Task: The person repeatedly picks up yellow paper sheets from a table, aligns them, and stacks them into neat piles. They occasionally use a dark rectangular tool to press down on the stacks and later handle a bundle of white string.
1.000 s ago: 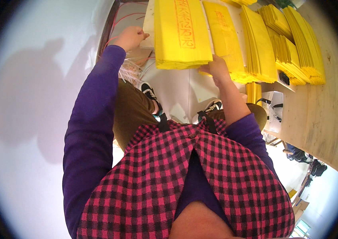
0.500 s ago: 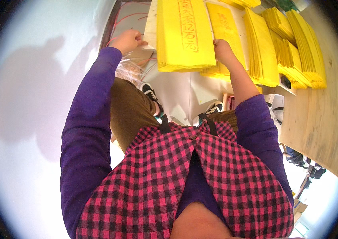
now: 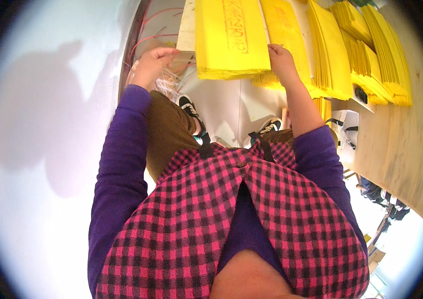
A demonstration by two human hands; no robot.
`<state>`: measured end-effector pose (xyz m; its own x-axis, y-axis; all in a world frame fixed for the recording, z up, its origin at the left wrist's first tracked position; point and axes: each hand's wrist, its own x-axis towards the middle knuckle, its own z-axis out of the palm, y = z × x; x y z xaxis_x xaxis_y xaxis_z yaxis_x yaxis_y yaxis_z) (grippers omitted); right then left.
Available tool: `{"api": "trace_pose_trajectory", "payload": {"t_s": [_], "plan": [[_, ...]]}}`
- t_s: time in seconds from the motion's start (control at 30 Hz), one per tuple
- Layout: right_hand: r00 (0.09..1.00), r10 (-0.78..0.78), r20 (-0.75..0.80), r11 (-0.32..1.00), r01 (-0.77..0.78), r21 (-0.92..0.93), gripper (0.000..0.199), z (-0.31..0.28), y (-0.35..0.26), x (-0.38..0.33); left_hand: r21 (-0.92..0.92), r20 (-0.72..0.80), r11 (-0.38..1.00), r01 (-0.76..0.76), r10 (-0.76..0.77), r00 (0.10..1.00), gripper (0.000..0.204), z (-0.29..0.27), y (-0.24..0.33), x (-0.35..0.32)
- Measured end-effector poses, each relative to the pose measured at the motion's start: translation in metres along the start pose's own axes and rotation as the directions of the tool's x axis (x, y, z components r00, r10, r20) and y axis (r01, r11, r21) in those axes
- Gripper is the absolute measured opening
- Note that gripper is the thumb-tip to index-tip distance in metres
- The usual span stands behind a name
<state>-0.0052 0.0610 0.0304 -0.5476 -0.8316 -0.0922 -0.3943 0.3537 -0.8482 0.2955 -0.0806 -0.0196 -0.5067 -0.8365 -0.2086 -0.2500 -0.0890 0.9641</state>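
Note:
A thick stack of yellow paper (image 3: 234,40) with red print juts over the table's near edge, between my two hands. My left hand (image 3: 154,65) is just off its left side, apart from it, with thumb and fingers pinched together; what is in the pinch, if anything, is too small to make out. Thin white strands (image 3: 169,84) hang below that hand. At the stack's right edge my right hand (image 3: 283,65) is closed, fingertips by the paper's side. Whether it grips the paper or something thin there is not clear.
More yellow paper stacks (image 3: 328,55) lie in a row to the right on the wooden table (image 3: 396,144). A small black object (image 3: 361,93) is by the near edge. Red cords (image 3: 144,37) run at the far left, next to a white wall (image 3: 37,149).
My left hand has drawn slightly down and left, and its wrist has turned. My right hand has moved up a little along the stack's right edge. The stacks sit slightly higher in view.

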Motion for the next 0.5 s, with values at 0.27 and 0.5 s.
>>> {"api": "trace_pose_trajectory", "payload": {"t_s": [0.27, 0.5], "plan": [[0.96, 0.116, -0.255, 0.863, 0.029, 0.504, 0.024, 0.04, 0.029, -0.047, -0.054, 0.07, 0.959, 0.28, -0.276, 0.959, 0.026, 0.038, 0.003, -0.014], [0.935, 0.326, 0.14, 0.639, -0.327, 0.697, 0.028, 0.044, 0.043, -0.059, -0.328, 0.21, 0.847, 0.418, -0.366, 0.906, 0.069, 0.055, 0.016, -0.011]]}}
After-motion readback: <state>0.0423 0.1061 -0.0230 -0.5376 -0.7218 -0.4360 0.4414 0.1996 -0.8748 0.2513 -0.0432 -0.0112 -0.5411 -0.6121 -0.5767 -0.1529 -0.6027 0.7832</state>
